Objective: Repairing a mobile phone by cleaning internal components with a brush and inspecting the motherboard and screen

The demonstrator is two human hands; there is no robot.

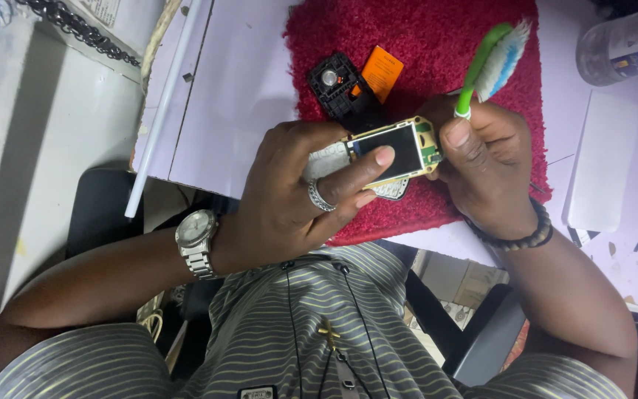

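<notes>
Two hands meet at the middle of the frame over a red mat (422, 44). A stripped phone board (396, 150) with its screen bared is pinched at its long edges by the left hand (297, 192); light, stiff and fragile, it is best held by the rim. A green toothbrush (492, 63) is clasped in the right hand (485, 166).

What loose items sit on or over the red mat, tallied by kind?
Opened phone body, in left hand: 1
Green toothbrush, in right hand: 1
Black phone part: 1
Orange battery: 1
Total: 4
</notes>
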